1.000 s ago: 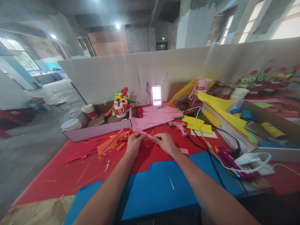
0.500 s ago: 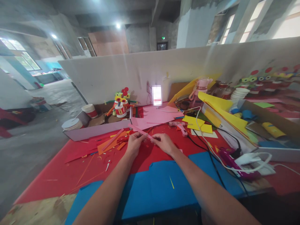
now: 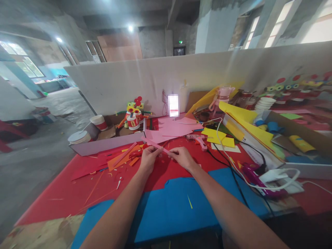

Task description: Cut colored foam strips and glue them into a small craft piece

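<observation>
Above the red table covering, a narrow pink paper strip (image 3: 152,143) slants between my two hands. My left hand (image 3: 149,159) pinches it near its middle, and the far end sticks out past the fingers toward the upper left. At the strip's nearer end, the fingers of my right hand (image 3: 183,157) are closed on it. Behind the hands lie large pink paper sheets (image 3: 173,128). Orange paper pieces (image 3: 124,158) and small scraps are to the left of my left hand. A pink glue gun (image 3: 201,141) rests beyond my right hand.
A robot figure of paper cups (image 3: 133,119) stands in a shallow box at the back left, near stacked cups (image 3: 98,122). Yellow paper (image 3: 220,137), cables, a purple tool (image 3: 261,183) and a box of craft parts (image 3: 306,167) occupy the right. Blue cloth (image 3: 178,207) covers the front edge.
My right hand has shifted slightly to the right along the pink paper strip, showing a little more of it between the hands. My left hand keeps its place.
</observation>
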Motion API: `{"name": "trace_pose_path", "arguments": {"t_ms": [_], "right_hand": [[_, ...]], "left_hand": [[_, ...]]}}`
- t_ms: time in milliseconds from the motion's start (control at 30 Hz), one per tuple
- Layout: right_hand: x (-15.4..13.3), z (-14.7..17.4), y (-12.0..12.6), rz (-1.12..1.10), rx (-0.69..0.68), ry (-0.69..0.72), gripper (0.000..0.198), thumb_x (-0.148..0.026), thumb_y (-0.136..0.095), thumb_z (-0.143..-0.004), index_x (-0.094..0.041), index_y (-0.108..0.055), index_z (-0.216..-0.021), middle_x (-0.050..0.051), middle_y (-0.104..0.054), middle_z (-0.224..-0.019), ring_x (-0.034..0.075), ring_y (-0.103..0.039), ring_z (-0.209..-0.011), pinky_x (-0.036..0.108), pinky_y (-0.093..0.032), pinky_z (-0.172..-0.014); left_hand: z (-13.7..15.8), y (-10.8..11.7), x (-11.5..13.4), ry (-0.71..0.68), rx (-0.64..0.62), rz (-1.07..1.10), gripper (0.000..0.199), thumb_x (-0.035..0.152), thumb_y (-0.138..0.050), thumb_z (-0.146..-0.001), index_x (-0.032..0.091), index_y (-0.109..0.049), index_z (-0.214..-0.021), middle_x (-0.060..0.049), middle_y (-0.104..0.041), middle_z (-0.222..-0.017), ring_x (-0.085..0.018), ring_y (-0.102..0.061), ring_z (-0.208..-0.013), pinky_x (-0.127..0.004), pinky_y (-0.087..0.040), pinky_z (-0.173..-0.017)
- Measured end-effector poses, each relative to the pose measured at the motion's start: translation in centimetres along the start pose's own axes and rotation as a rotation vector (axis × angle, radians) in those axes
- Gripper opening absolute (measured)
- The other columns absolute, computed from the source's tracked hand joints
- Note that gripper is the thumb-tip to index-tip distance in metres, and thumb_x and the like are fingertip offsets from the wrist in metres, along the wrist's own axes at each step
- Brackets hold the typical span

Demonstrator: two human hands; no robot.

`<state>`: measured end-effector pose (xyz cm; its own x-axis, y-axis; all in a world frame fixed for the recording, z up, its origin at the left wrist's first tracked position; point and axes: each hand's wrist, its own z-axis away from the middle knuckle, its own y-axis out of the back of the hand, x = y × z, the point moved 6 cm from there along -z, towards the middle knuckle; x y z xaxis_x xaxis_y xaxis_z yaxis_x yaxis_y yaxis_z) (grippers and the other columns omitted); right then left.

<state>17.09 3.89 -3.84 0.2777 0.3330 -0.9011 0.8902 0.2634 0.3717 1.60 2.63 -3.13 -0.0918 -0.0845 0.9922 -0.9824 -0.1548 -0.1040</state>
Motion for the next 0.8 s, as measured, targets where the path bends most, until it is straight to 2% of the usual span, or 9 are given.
{"name": "trace_pose_path", "arguments": {"t_ms": [200,400,600,700,800], "right_hand": [[0.2,0.0,0.1,-0.024,0.009,-0.034,0.027,-0.035,-0.059,-0.083,-0.015,-0.073,-0.073,0.003,-0.066,-0.059,0.013,-0.057,-0.055,0.022,-0.039,-0.053],[-0.1,0.1,0.1,-0.007,0.010,-0.024,0.027,-0.034,-0.058,-0.084,-0.014,-0.073,-0.071,0.003,-0.067,-0.060,0.013,-0.057,-0.056,0.021,-0.039,-0.053],[-0.8,0.2,0.4,0.098,0.034,0.015,0.024,-0.035,-0.064,-0.082,-0.015,-0.076,-0.080,0.003,-0.070,-0.065,0.014,-0.056,-0.059,0.023,-0.036,-0.055],[-0.7,0.2,0.5,0.073,0.022,0.006,0.023,-0.034,-0.066,-0.080,-0.016,-0.077,-0.088,0.004,-0.073,-0.074,0.015,-0.060,-0.064,0.023,-0.038,-0.058],[-0.6,0.1,0.6,0.058,0.009,0.008,0.026,-0.037,-0.064,-0.081,-0.015,-0.077,-0.088,0.004,-0.073,-0.073,0.016,-0.060,-0.065,0.024,-0.039,-0.058]], "left_hand": [[0.2,-0.2,0.0,0.007,-0.002,0.009,0.029,0.037,-0.080,-0.060,0.013,-0.063,-0.058,-0.001,-0.059,-0.050,-0.009,-0.050,-0.048,-0.021,-0.040,-0.051],[0.6,-1.6,-0.8,0.059,-0.117,-0.033,0.028,0.036,-0.081,-0.058,0.011,-0.070,-0.064,-0.003,-0.063,-0.054,-0.011,-0.054,-0.050,-0.022,-0.043,-0.050],[0.3,-0.6,-0.5,0.051,-0.035,-0.011,0.029,0.037,-0.082,-0.056,0.012,-0.070,-0.062,-0.002,-0.061,-0.052,-0.011,-0.052,-0.048,-0.023,-0.043,-0.048],[0.1,-0.1,-0.1,0.033,-0.005,-0.016,0.029,0.037,-0.082,-0.055,0.012,-0.069,-0.060,-0.002,-0.061,-0.052,-0.011,-0.051,-0.048,-0.023,-0.043,-0.049],[0.1,0.0,0.2,0.021,0.003,-0.023,0.029,0.038,-0.082,-0.054,0.013,-0.069,-0.059,-0.002,-0.061,-0.051,-0.011,-0.051,-0.049,-0.023,-0.042,-0.049]]}}
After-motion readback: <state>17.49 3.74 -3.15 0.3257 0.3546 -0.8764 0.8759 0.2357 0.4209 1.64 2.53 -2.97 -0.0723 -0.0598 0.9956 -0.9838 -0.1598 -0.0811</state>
